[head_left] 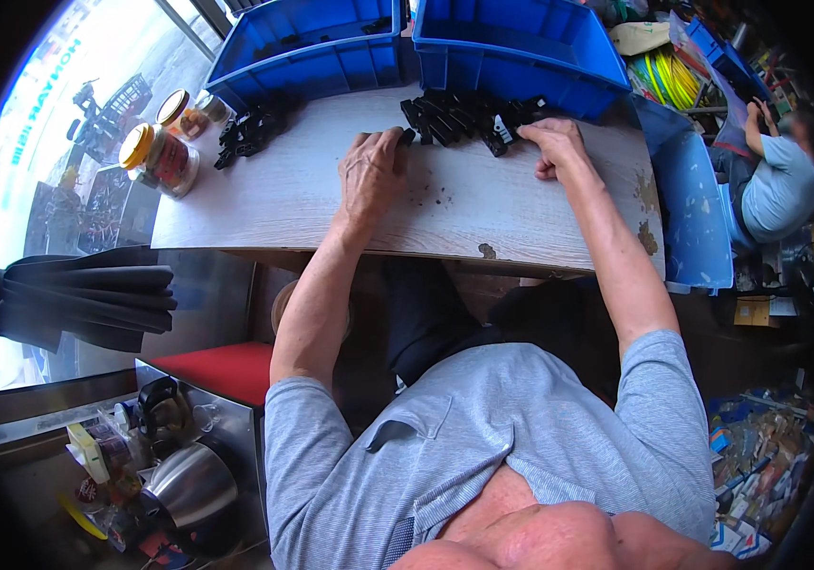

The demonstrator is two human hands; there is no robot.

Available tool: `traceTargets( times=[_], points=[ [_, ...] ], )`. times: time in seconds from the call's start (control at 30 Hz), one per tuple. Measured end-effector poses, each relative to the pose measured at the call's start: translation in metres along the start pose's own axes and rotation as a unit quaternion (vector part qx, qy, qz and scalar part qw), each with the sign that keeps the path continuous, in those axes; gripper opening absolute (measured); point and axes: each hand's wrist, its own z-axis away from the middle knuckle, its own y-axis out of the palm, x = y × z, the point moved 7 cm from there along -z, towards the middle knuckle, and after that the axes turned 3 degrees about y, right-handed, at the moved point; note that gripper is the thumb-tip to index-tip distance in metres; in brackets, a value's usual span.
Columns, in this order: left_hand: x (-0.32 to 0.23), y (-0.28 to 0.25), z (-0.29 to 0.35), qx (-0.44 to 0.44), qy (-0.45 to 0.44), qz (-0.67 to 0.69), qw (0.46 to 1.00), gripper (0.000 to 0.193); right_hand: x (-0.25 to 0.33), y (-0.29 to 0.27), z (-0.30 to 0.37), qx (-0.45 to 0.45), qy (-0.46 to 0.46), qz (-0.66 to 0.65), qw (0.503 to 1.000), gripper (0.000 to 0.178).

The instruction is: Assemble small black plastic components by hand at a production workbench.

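Note:
A heap of small black plastic parts (454,116) lies across the far middle of the table, in front of the blue bins. My left hand (369,176) is at the heap's left end, fingers closed, with a small black part (407,137) at its fingertips. At the right end of the heap is my right hand (559,147), fingers curled and the forefinger against the dark pieces. What its fingertips hold, if anything, is too small to tell. Close to it sits a black part with a white patch (502,130). A second pile of black parts (247,133) lies at the far left.
Two blue bins (317,68) (521,81) stand along the table's far edge; the left one has some black pieces inside. Lidded jars (165,157) stand at the left edge. Dark crumbs dot the wooden tabletop (445,223). Another person (777,185) sits at the far right.

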Motion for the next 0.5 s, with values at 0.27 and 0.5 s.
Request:
traceTargets(
  times=[0.27, 0.5],
  points=[
    [0.003, 0.001, -0.001, -0.003, -0.003, 0.014, 1.0, 0.026, -0.006, -0.005, 0.009, 0.009, 0.024, 0.046, 0.999, 0.026],
    [0.015, -0.006, 0.01, -0.033, -0.148, 0.211, 0.966, 0.024, -0.029, -0.009, 0.057, 0.09, 0.021, -0.007, 0.996, 0.026]
  ],
)
